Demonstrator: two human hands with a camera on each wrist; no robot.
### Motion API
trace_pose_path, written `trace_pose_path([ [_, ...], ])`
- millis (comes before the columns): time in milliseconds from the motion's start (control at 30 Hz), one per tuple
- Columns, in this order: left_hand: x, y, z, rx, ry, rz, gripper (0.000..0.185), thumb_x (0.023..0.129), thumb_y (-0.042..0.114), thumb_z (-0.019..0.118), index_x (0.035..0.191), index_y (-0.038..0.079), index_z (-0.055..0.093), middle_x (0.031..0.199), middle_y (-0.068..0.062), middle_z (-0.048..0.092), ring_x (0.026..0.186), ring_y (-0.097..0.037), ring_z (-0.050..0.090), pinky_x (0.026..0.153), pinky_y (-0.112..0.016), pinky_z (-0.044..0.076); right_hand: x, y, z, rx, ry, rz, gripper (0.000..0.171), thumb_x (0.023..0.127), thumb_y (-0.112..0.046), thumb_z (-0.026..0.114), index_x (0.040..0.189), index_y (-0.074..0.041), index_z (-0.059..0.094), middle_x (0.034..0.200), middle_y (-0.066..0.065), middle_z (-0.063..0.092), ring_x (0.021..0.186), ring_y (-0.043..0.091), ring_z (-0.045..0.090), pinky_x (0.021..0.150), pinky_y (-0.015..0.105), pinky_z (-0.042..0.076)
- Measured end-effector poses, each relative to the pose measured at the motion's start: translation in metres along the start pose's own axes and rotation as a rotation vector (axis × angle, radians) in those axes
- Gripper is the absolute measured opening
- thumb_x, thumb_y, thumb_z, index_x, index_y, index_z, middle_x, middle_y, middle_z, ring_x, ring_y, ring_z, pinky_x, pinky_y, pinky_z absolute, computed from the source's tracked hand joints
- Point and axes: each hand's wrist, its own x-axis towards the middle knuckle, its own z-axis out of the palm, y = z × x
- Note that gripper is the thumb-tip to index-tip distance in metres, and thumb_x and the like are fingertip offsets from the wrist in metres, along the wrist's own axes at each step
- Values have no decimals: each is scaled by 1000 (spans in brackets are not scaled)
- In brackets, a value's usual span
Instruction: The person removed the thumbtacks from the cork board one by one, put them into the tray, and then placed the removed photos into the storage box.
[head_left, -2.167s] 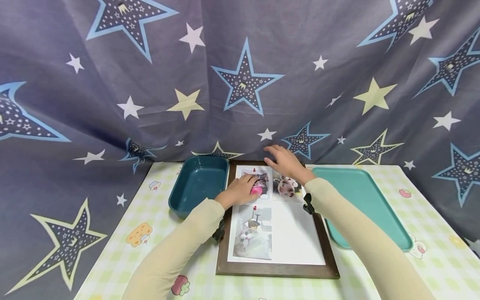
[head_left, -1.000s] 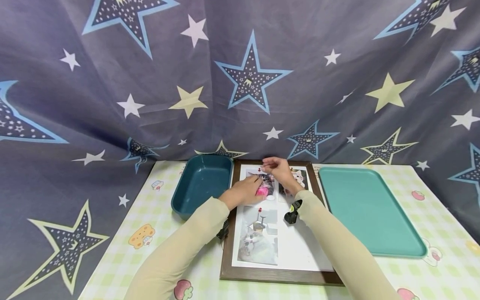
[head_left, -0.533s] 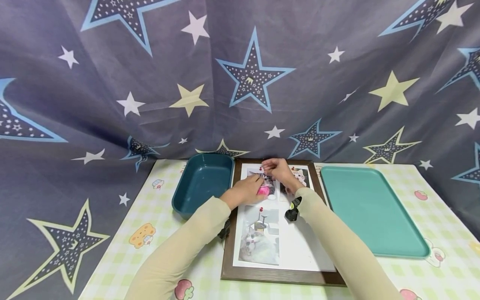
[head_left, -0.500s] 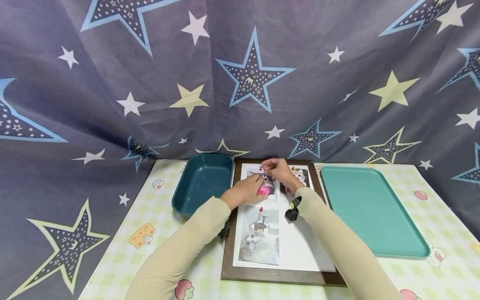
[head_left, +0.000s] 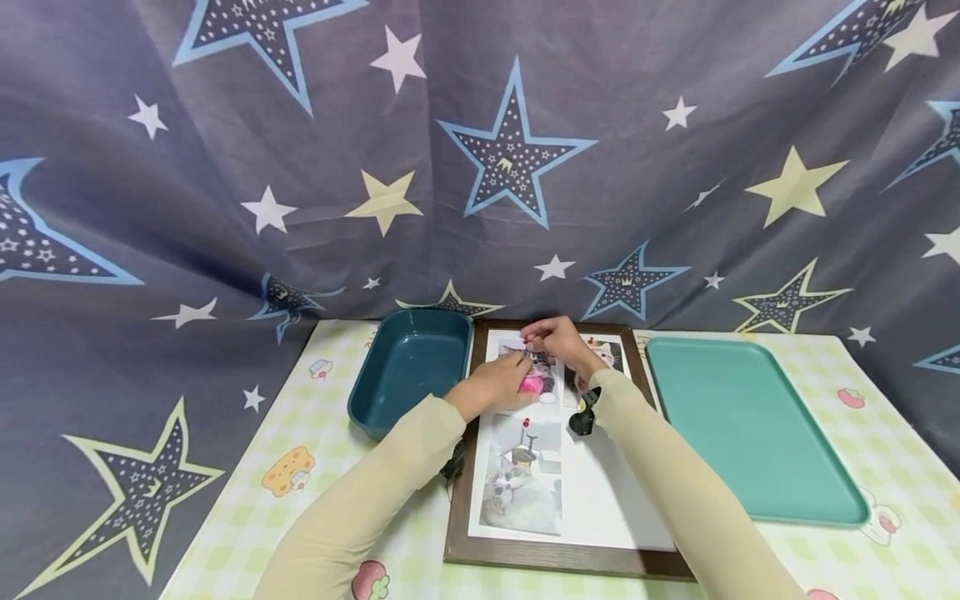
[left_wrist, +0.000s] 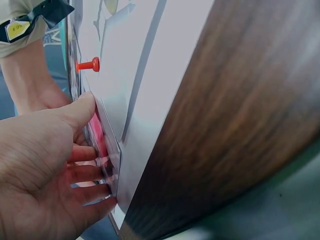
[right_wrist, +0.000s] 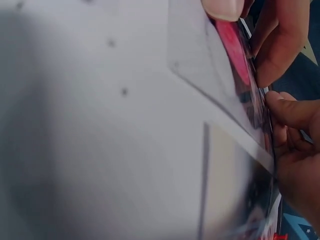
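A wood-framed white board lies on the table with three cat photos pinned to it. My left hand holds the top-left cat photo by its left edge, thumb on its face and fingers curled at the edge. My right hand pinches with curled fingertips at that photo's top edge, where the pushpin is hidden under them. A red pushpin holds the lower-left photo. The top-right photo is partly covered by my right wrist.
A dark teal tub stands against the board's left side. A flat turquoise tray lies to its right. The star-print curtain hangs just behind the board. The checked tablecloth reaches the near edge.
My right hand came from over the top-right photo to the top edge of the top-left photo and closed its fingertips there. My left hand stayed on that photo.
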Motion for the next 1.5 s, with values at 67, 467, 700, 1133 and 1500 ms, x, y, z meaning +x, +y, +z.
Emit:
trace_pose_path([
  [67,0,0,1,3,-1,0,72,104,49,52,159,6,33,165,-13,31,152,-27,33,123,-39,34,0,0,-1,-1,-8,14,34,85,14,69,118,5,72,83,0,72,68,4,61,51,18,42],
  [467,6,-3,4,31,25,17,73,103,49,53,157,4,34,162,-14,35,151,-27,35,122,-39,36,3,-2,-4,12,-43,53,27,91,-1,72,118,3,72,85,-2,75,74,7,63,51,21,43],
  [700,6,-2,4,18,20,21,73,104,49,53,158,4,33,163,-14,34,151,-28,34,122,-39,35,7,-4,-8,-14,-77,92,25,90,0,73,115,3,73,91,4,77,74,9,62,51,23,44],
  [1133,7,-1,6,38,33,22,71,103,49,53,156,3,36,160,-15,37,150,-28,37,121,-39,37,7,-4,-10,-3,-102,104,25,90,-1,73,114,4,72,86,-2,75,74,11,60,51,24,44],
  [1500,7,0,5,28,17,17,72,104,48,53,157,3,35,162,-15,35,152,-28,34,123,-39,35,4,-5,-11,18,-105,83,28,91,0,71,118,7,70,101,10,78,79,11,63,53,23,44],
])
